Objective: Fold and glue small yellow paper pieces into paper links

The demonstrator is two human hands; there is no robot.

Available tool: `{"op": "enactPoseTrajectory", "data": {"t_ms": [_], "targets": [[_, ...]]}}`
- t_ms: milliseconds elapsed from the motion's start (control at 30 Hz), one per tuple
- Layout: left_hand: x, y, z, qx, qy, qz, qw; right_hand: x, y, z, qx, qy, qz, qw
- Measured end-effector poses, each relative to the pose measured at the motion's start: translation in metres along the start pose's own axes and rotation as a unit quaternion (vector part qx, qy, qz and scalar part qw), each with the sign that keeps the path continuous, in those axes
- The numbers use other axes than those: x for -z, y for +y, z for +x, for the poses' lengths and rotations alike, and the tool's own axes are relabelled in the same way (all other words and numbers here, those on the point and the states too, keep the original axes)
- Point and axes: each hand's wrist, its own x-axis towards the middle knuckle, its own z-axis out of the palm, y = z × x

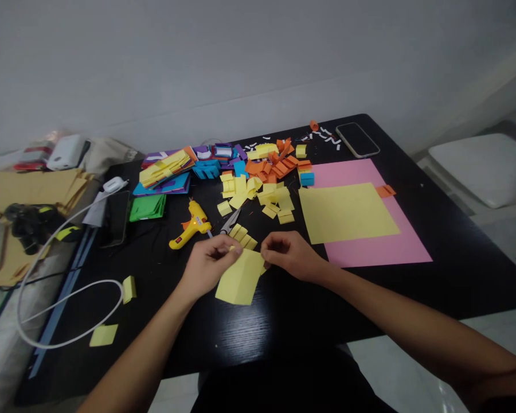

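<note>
A creased piece of yellow paper (241, 280) hangs between my hands above the black table. My left hand (210, 263) pinches its upper left corner between thumb and fingers. At its upper right edge, my right hand (293, 255) is closed with the fingertips pinched on the paper. Just beyond lie folded yellow paper pieces (243, 236) and a pair of scissors (231, 221), whose handles are hidden behind my left hand. A yellow hot glue gun (192, 225) rests on the table to the left of the scissors.
Yellow sheet (348, 212) overlaps a pink sheet (378, 255) on the right. Orange folded papers (273, 167) and stacked coloured papers (165, 172) lie at the back. A phone (356, 140) sits back right; a white cable (71, 344) loops at left near a green paper stack (148, 207).
</note>
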Motion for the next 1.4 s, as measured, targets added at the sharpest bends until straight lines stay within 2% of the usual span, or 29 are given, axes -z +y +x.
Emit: {"op": "enactPoseTrajectory", "data": {"t_ms": [100, 267, 467, 633, 767, 900, 1000, 1100, 1267, 1400], "targets": [[0.004, 0.0, 0.003, 0.007, 0.026, -0.017, 1.0, 0.002, 0.0, 0.002, -0.01, 0.005, 0.037, 0.999], [0.0, 0.002, 0.002, 0.017, 0.027, -0.036, 0.999, 0.0, -0.003, 0.001, -0.002, 0.012, 0.04, 0.999], [-0.008, 0.0, -0.002, 0.02, -0.02, -0.02, 0.999, -0.005, -0.001, -0.001, 0.005, 0.016, -0.014, 1.0], [-0.009, -0.001, -0.005, -0.006, -0.076, 0.045, 0.996, -0.006, 0.0, -0.004, -0.005, -0.017, -0.024, 1.0], [-0.001, -0.001, -0.003, -0.015, -0.099, 0.056, 0.993, -0.004, -0.001, -0.003, -0.002, -0.027, -0.033, 0.999], [0.016, -0.002, 0.003, 0.003, -0.075, 0.006, 0.997, 0.004, -0.001, 0.001, 0.011, -0.003, -0.047, 0.999], [0.022, -0.001, 0.007, 0.002, -0.044, -0.029, 0.999, 0.006, -0.001, 0.004, 0.01, 0.006, -0.048, 0.999], [0.017, 0.0, 0.005, -0.015, -0.032, -0.017, 0.999, 0.004, -0.001, 0.003, -0.002, -0.005, -0.036, 0.999], [0.0, 0.002, -0.003, -0.029, -0.103, 0.057, 0.993, -0.003, -0.001, 0.0, -0.019, -0.016, -0.021, 0.999], [-0.007, 0.0, -0.006, -0.033, -0.115, 0.069, 0.99, -0.006, 0.0, -0.002, -0.018, -0.026, -0.019, 0.999]]}}
